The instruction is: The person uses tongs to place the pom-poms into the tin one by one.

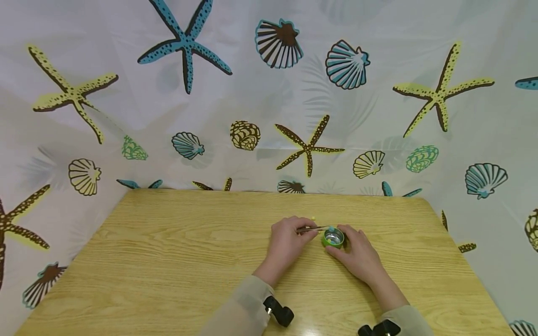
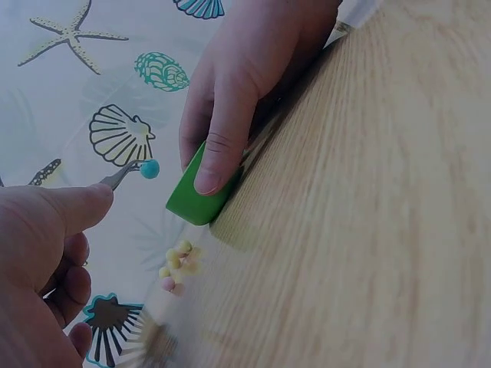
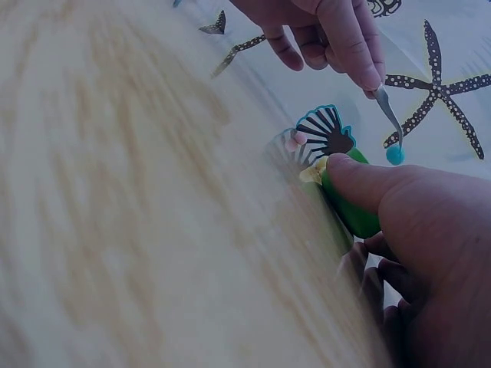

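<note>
My left hand pinches a pair of metal tweezers between thumb and fingers. At the tips of the tweezers is a small blue ball, seen over the far rim of a small green bowl in the head view. The bowl has a shiny metal inside, and a bit of yellow shows in it. My right hand holds the bowl on the table from the right, its thumb on the near side and its fingers round the far side.
Beyond the bowl, several small yellow balls and a pink ball lie on the wooden table. A white curtain printed with starfish and shells hangs behind the table. Each sleeve carries a black wrist device.
</note>
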The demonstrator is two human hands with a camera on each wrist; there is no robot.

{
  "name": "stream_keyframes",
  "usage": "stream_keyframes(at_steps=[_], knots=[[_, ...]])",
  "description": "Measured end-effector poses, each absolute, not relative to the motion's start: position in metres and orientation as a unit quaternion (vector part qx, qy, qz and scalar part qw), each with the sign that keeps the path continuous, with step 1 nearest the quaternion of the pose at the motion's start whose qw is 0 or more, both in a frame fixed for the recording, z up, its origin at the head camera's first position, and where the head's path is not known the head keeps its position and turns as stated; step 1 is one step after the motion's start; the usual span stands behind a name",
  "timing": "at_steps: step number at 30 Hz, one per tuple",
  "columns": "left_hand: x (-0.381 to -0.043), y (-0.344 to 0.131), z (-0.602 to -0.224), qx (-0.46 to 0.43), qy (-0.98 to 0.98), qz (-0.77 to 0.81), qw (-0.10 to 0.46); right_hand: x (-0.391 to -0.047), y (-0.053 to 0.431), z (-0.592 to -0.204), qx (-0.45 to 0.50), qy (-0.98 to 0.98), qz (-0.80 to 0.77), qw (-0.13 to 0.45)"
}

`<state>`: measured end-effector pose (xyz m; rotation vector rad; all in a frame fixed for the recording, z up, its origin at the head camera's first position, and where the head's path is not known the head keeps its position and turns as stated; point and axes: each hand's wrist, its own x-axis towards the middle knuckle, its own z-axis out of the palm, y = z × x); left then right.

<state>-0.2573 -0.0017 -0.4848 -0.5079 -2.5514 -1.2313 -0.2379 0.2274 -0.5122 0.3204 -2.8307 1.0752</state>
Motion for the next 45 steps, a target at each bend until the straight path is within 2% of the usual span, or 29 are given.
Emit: stream_keyframes(at_steps=[27,45], knots=[[-0.256,0.001,-0.498,-0.185,-0.892,-0.389,0.139,-0.236,0.227,-0.510,0.097,-0.933,0.345,0.044],[-0.255,0.000,-0.499,-0.174,-0.889,-0.405,0.125,-0.235,0.227,-0.510,0.092,-0.932,0.347,0.043]])
